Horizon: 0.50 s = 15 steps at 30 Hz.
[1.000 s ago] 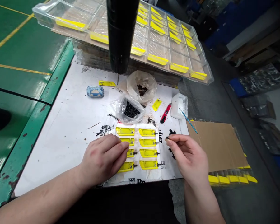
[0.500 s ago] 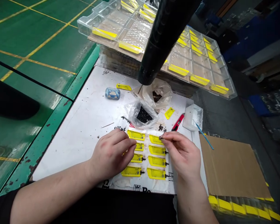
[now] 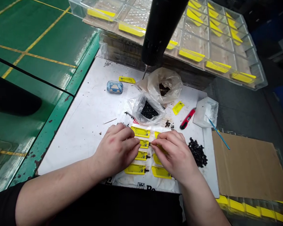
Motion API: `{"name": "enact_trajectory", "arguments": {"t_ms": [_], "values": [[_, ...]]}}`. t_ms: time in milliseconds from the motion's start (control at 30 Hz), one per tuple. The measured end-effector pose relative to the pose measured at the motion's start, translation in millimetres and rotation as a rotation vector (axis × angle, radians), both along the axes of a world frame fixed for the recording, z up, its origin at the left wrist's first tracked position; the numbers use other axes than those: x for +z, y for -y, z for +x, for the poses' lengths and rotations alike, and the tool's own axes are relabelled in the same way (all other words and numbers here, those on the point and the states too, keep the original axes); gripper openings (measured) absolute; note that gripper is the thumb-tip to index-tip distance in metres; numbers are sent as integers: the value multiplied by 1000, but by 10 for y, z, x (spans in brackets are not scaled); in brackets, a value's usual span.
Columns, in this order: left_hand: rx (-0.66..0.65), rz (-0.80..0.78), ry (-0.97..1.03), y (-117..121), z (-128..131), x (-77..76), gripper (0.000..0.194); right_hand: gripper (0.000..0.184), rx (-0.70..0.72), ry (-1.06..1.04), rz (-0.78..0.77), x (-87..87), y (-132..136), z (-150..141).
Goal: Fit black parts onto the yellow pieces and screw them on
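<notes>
Several yellow plastic plates (image 3: 140, 131) lie in two columns on the white work surface (image 3: 89, 110). My left hand (image 3: 119, 149) rests with curled fingers on the left column, pressing down on a plate (image 3: 144, 143) in the second row. My right hand (image 3: 173, 152) covers the right column and pinches a small black part (image 3: 150, 144) at the right end of that same plate. A pile of the small black parts (image 3: 197, 151) lies just right of my right hand.
A black electric screwdriver (image 3: 160, 31) hangs above the table's far side. Behind the plates sit two clear bags (image 3: 147, 110) of dark screws, a red utility knife (image 3: 187, 118), a small blue tin (image 3: 114, 86) and a white cup with a blue brush (image 3: 205, 111). Clear trays (image 3: 202, 40) stand behind, cardboard (image 3: 247, 166) lies right.
My right hand carried the small black part leftward and down from the right column to the second-row plate on the left. My left hand stayed on the left column. The camera view shifted.
</notes>
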<state>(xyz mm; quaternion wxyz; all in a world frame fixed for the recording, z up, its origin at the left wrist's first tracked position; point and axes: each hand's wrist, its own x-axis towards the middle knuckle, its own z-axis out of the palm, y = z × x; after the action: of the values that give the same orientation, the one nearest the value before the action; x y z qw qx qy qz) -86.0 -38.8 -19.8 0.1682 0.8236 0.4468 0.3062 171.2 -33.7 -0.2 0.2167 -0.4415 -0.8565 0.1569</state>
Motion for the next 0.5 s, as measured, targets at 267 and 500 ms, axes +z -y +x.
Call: {"name": "enact_trajectory", "arguments": {"t_ms": [267, 500], "values": [[-80, -60, -43, 13, -4, 64, 24, 6, 18, 34, -42, -25, 10, -21], [-93, -78, -77, -5, 0, 44, 29, 5, 17, 71, -4, -21, 18, -42]]}}
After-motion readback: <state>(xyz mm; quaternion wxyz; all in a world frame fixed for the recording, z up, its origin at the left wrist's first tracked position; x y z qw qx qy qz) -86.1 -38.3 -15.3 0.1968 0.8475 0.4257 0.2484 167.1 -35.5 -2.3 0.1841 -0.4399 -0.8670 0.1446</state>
